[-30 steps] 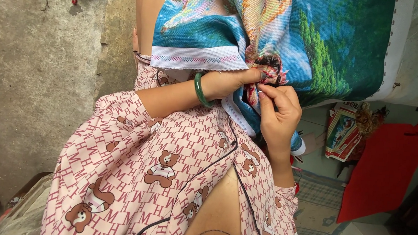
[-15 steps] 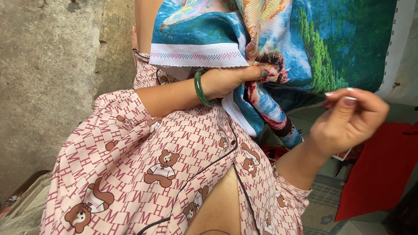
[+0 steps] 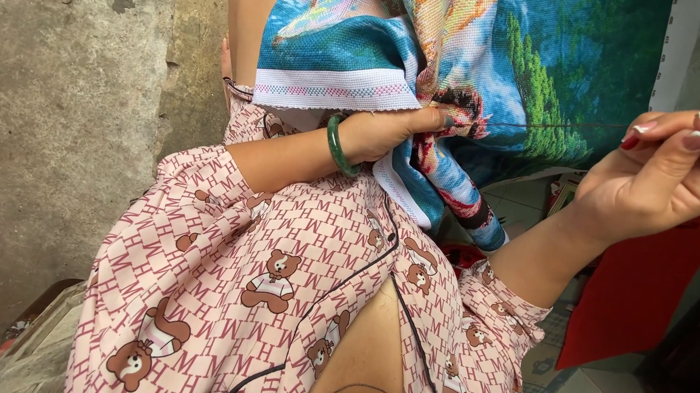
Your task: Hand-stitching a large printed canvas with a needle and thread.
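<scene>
left hand (image 3: 387, 133) w/ a green bracelet (image 3: 335, 145) has its grip pinched on the folded colorful cloth (image 3: 473, 74), held up in front of the chest. right hand (image 3: 663, 181) is off to the side, fingers pinching a thin thread (image 3: 552, 126) pulled tight from the cloth.

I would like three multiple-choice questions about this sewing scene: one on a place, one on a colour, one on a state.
1. Where is the left hand?
A. on the embroidered cloth
B. on the red board
C. on the floor

2. What colour is the bangle?
A. red
B. green
C. white

3. How is the thread?
A. loose in loops
B. wound up
C. stretched tight

Answers:
1 A, its fingers pinch a fold of the cloth.
2 B, a green ring sits on the left wrist.
3 C, it runs straight from the cloth to the right hand, pinched at the fingertips.
</scene>
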